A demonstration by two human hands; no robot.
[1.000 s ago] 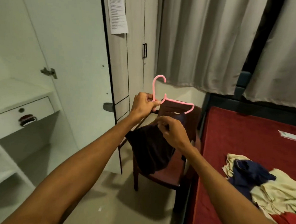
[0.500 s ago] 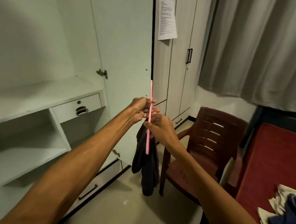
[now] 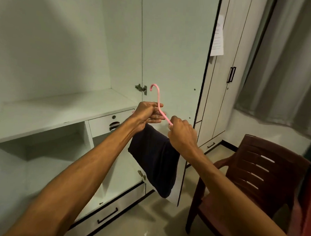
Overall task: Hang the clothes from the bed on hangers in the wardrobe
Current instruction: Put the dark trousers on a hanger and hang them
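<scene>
While left hand [image 3: 145, 115] and right hand [image 3: 182, 135] grip pink hanger [image 3: 158, 97], seemingly navy garment [image 3: 154, 163] dangles.

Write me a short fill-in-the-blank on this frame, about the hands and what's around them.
The left hand and the right hand both grip a pink ___. The dark garment draped on it hangs ___ the hands. The brown chair stands to the ___ of the hands.
Missing words: hanger; below; right.
</scene>
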